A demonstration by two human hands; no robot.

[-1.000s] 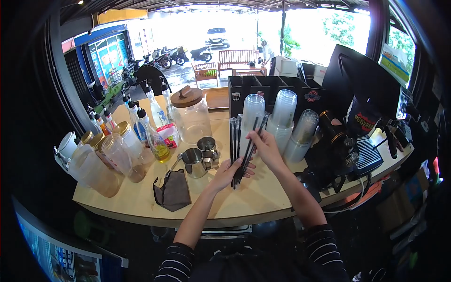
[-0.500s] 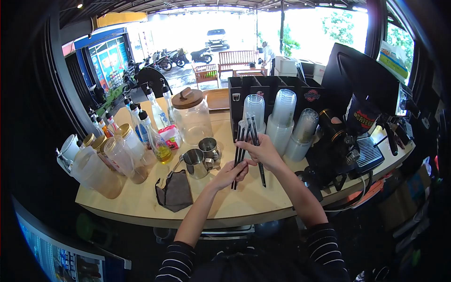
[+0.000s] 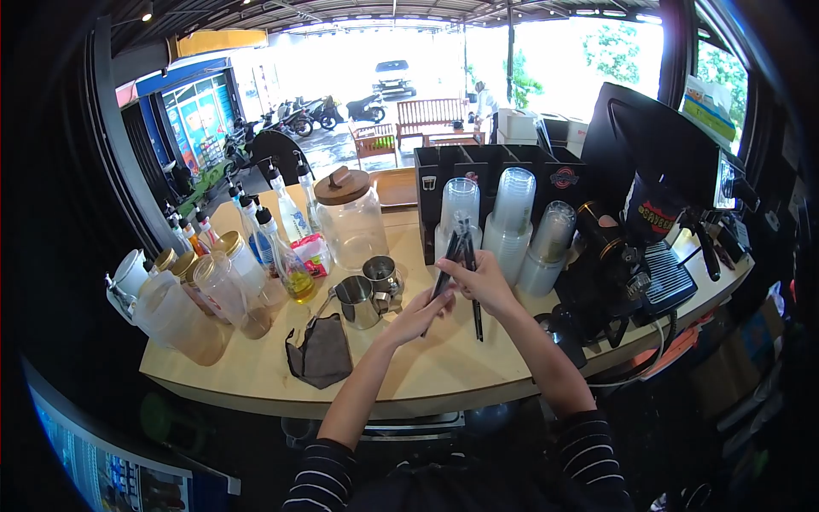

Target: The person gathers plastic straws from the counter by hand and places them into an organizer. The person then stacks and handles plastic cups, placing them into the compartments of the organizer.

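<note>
Head view shows me left hand (image 3: 420,317) and right hand (image 3: 486,283) pinching black straws (image 3: 478,321) inside the near edge of the table (image 3: 452,375), where a slack grip could scatter some.

Slim black straws (image 3: 467,242) (two bunches) converge toward their tops.

Head-worn view, facing forward, down over counter (image 3: 461,375)
</note>
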